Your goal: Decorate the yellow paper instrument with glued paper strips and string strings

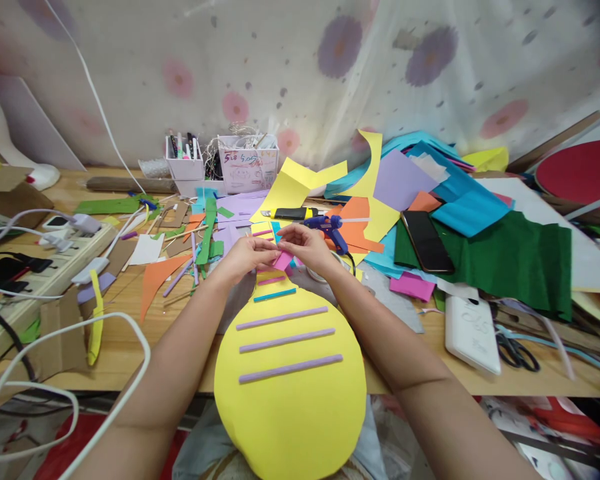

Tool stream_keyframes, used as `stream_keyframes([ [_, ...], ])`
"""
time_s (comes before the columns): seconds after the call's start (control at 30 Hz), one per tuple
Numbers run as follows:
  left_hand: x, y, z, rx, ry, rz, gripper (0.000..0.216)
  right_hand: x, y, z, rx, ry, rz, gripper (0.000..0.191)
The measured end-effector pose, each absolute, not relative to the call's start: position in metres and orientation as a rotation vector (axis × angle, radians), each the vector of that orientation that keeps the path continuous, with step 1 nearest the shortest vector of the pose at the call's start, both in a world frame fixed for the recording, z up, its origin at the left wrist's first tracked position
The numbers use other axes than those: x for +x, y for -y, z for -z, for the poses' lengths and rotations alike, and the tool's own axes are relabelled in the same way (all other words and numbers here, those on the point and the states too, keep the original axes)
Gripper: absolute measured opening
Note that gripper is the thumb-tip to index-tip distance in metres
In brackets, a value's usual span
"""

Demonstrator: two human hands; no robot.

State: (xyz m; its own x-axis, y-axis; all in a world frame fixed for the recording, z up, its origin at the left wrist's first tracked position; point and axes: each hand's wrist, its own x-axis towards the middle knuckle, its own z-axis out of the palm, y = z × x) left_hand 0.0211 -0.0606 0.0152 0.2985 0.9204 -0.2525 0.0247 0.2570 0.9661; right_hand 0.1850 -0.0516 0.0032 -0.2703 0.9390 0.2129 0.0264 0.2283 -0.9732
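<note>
Where paper scraps litter the wooden desk (130, 333) before a floral curtain (330, 67), fingers of left hand (244, 257) and right hand (303, 243) pinch one pink strip (283, 260) above a yellow cutout (290, 387).

A wooden table (130, 347) spans the room. Behind it, from nine to three o'clock, hangs a white curtain (330, 67) with pink and purple flowers, evenly lit.

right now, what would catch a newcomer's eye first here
The big yellow shape at bottom centre, crossed by three purple strips, stands out first. Just above it, the left hand and right hand pinch a small pink piece between them. Behind them lies a blue glue gun, with green felt and a phone to the right.
</note>
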Motion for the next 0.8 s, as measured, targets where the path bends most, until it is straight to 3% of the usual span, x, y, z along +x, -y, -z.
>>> stream_keyframes([
  [0.37,0.023,0.06,-0.014,1.159,-1.115,-0.899,0.023,0.192,0.052,-0.012,-0.952,1.606,-1.103,0.032],
  [0.57,0.015,0.05,-0.01,0.95,-1.14,-1.138,0.025,0.261,0.055,-0.051,-1.492,2.365,-1.155,0.04],
  [0.7,0.014,0.048,-0.01,0.857,-1.091,-1.157,0.026,0.306,0.049,-0.054,-2.227,2.262,-0.741,0.053],
  [0.8,0.014,0.048,-0.01,0.827,-1.055,-1.148,0.023,0.312,0.039,-0.037,-2.217,2.172,-0.453,0.056],
])
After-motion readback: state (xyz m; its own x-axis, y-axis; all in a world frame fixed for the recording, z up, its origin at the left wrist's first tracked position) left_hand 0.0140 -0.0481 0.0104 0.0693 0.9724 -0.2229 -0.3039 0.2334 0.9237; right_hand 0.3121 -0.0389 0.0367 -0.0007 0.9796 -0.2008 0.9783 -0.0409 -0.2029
